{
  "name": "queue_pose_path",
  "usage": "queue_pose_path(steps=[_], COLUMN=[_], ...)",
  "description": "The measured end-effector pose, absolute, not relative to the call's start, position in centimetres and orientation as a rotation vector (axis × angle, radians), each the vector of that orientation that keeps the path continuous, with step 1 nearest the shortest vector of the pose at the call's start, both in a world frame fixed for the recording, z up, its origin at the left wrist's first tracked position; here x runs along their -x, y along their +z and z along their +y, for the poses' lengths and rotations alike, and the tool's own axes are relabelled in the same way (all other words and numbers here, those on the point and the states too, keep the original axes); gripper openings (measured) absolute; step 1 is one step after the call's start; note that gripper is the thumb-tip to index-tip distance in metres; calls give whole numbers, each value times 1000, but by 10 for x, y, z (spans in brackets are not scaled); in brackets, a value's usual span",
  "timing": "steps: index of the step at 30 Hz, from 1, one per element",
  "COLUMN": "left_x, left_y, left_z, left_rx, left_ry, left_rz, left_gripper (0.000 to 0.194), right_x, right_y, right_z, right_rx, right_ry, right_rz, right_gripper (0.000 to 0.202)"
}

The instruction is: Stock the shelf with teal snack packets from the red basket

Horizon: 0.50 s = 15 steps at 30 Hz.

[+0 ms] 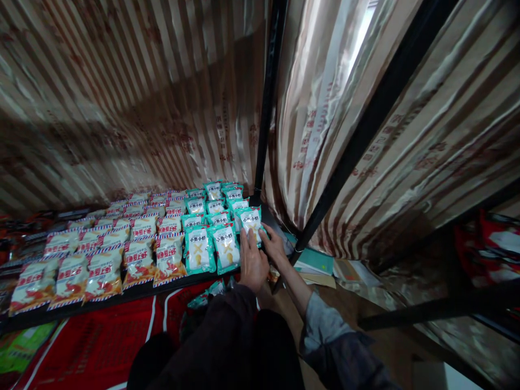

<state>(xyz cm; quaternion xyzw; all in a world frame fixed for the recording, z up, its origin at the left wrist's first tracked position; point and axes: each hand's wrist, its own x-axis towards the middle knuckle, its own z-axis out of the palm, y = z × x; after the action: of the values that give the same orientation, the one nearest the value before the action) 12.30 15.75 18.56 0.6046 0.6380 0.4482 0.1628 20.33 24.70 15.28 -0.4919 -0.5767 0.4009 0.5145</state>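
One teal-and-white rectangular plastic snack bag (249,218) pinched between the left grip (252,261) and right grip (273,244), matching bags (199,250) sitting left of both grips.

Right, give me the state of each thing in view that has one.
Teal-and-white plastic snack packet between the hands: propped up, seemingly sealed.
Left hand: fingers extended against the packet's front.
Right hand: at the packet's right edge, grip unclear.
Teal-and-white plastic packets alongside: propped in rows, printed faces showing.
White-and-orange plastic packets: propped in rows, printed faces showing.
Beige-and-brown striped curtain: hanging in folds.
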Motion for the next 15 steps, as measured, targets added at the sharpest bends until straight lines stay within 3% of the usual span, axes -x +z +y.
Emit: queue_pose_path(steps=[15], left_x=[-119], left_y=[178], left_z=[163], left_rx=[-1795], left_ry=[1232], left_rz=[1847], left_gripper=[68], right_x=[-188], right_y=[147], right_z=[248], right_rx=[1162], right_ry=[844], right_rz=[-1549], right_gripper=[46])
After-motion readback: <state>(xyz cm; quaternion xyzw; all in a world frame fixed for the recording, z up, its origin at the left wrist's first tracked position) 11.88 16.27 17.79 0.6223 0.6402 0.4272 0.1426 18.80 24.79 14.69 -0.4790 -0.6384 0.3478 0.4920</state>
